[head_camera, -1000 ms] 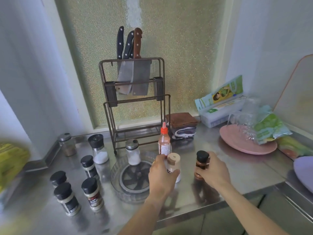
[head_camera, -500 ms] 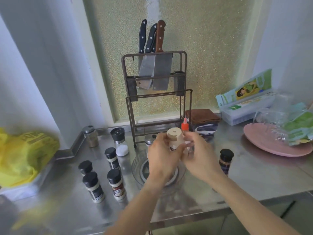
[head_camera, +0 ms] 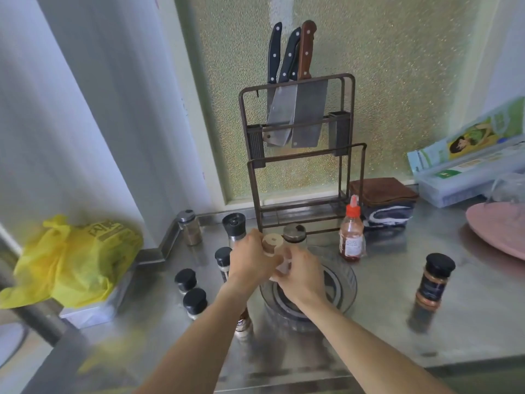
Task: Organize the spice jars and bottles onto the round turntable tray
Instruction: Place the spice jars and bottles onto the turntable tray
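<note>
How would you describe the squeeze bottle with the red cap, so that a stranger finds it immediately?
Start at the tall metal knife rack at the back of the steel counter. Beside the rack's right foot stands the squeeze bottle, just behind the round turntable tray. It alone has a pointed red nozzle cap and reddish contents; the jars nearby have flat black or metal lids.

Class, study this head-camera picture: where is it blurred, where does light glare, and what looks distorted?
Head view: motion blur smears the yellow bag and the hands around the beige-capped jar; daylight through the frosted window sheens the steel counter; wide-angle distortion tilts the walls.
</note>
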